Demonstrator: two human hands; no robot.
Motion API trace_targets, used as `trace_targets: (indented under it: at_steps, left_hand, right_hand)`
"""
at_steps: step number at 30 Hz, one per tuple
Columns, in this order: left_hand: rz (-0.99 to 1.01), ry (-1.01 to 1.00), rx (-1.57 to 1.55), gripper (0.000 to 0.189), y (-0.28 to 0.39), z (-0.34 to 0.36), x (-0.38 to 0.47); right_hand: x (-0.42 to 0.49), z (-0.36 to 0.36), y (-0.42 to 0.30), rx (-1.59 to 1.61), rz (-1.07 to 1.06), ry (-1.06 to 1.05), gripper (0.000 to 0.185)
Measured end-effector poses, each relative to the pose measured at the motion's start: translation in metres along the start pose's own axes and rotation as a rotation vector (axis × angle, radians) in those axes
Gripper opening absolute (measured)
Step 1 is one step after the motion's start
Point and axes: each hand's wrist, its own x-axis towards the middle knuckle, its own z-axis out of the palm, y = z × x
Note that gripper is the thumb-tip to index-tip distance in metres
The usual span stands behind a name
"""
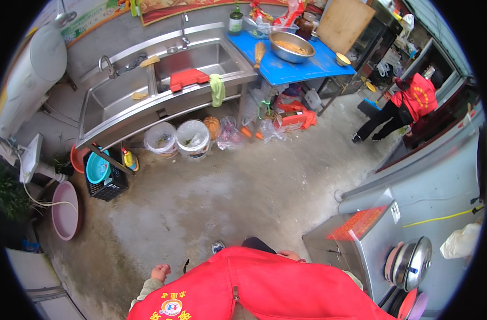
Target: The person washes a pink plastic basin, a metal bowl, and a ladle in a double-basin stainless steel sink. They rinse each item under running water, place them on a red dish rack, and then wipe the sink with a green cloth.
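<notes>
My left hand (160, 273) hangs beside my red vest (263, 280), its fingers loosely curled and nothing visible in them. Beneath it is the wet concrete floor (179, 216). Only part of my right hand (289, 255) shows past the vest, so its fingers are hidden; the steel cabinet (327, 248) is the nearest thing to it. Ahead stands a double-basin stainless steel sink (119, 94). A red plastic piece (189, 79) and a green cloth (217, 90) lie over its front rim.
A blue-topped table (283, 74) bears a metal basin (292, 47) and a hand brush (259, 54). Lined buckets (192, 138) and a black crate (107, 188) stand low by the sink. Another person (413, 98) is near a broom head (369, 107). A pink basin (65, 211) is at left.
</notes>
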Motion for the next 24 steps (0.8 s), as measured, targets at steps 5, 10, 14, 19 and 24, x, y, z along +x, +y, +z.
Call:
trace_targets:
  at_steps: [5, 10, 14, 19, 24]
  left_hand:
    - [-0.089, 0.137, -0.109, 0.025, -0.028, -0.009, 0.004]
    - [0.039, -0.075, -0.456, 0.02, -0.055, 0.002, 0.03]
    - [-0.039, 0.086, -0.407, 0.02, -0.049, 0.043, 0.056]
    - [-0.015, 0.132, -0.41, 0.02, 0.012, 0.098, 0.039]
    - [-0.002, 0.217, -0.211, 0.021, 0.054, 0.127, 0.014]
  right_hand:
    - [0.044, -0.037, 0.011, 0.186, 0.043, -0.183, 0.042]
    - [0.104, -0.074, -0.032, -0.112, 0.018, -0.118, 0.039]
    - [0.142, -0.099, -0.1, -0.354, -0.026, -0.002, 0.042]
    - [0.194, -0.129, -0.218, -0.625, -0.245, 0.038, 0.048]
    - [0.252, -0.121, -0.374, -0.525, -0.525, 0.086, 0.053]
